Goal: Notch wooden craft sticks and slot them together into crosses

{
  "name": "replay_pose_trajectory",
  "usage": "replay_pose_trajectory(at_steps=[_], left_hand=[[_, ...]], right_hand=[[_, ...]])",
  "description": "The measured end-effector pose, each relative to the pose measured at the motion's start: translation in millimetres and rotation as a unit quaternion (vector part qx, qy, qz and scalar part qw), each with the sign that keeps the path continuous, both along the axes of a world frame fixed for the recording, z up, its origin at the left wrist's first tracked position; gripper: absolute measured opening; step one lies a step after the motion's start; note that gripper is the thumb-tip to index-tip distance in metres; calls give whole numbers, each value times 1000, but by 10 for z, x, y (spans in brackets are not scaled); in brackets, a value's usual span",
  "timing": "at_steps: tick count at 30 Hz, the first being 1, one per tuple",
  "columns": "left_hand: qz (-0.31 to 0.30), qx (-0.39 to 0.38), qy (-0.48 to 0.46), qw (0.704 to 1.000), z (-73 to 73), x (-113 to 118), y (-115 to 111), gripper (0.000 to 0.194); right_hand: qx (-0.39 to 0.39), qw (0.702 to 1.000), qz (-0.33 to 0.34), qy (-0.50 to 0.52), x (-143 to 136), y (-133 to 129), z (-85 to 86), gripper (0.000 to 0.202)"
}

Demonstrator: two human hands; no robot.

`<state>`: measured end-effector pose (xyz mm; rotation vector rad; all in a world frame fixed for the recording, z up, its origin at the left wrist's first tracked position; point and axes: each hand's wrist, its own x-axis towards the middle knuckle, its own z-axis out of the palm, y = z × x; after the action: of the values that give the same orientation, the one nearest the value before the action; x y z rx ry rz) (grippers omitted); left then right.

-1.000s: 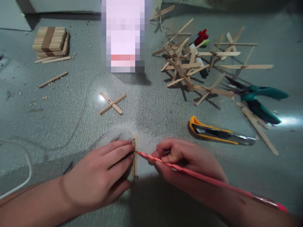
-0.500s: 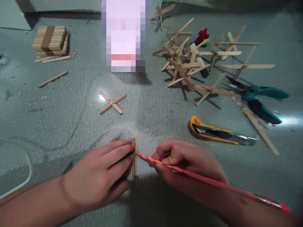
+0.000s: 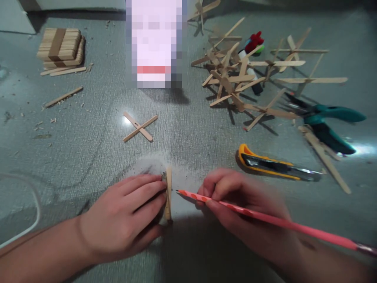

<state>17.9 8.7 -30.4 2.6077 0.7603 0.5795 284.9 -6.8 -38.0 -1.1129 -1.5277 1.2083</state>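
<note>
My left hand (image 3: 126, 216) lies at the lower centre, its fingers pressed together against a narrow wooden stick (image 3: 169, 192) that stands lengthwise at the fingertips. Between my right thumb and fingers is a pink pencil (image 3: 259, 215); my right hand (image 3: 232, 200) is pinched round it. The dark pencil tip points left, a small gap away from the stick. Beyond my hands, two crossed sticks (image 3: 140, 128) form an X on the grey surface.
A yellow cutter (image 3: 271, 163) with its blade out lies right of my right hand, with green-handled pliers (image 3: 326, 118) behind. Crossed stick pieces (image 3: 229, 78) crowd the back right. Banded sticks (image 3: 60, 45) are at back left; a white cable (image 3: 37, 200) curves at left.
My right hand has moved slightly right and the pencil tip has come off the stick. The stick's visible side has shifted a little under my left fingertips.
</note>
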Motion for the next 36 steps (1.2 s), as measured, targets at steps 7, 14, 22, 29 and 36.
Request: replay_pose_trajectory(at_steps=[7, 14, 22, 29, 36], left_hand=[[16, 60, 21, 998, 12, 40, -11, 22], [37, 137, 61, 988, 15, 37, -99, 21], [37, 132, 48, 989, 6, 49, -115, 20], [8, 87, 33, 996, -68, 35, -95, 20], [-25, 87, 33, 995, -33, 55, -104, 22]], right_hand=[[20, 999, 20, -17, 3, 22, 20, 20], [8, 1000, 18, -13, 10, 23, 12, 19], [10, 1000, 18, -18, 5, 17, 3, 20], [6, 1000, 21, -8, 4, 20, 14, 20], [5, 1000, 20, -13, 2, 19, 11, 19]])
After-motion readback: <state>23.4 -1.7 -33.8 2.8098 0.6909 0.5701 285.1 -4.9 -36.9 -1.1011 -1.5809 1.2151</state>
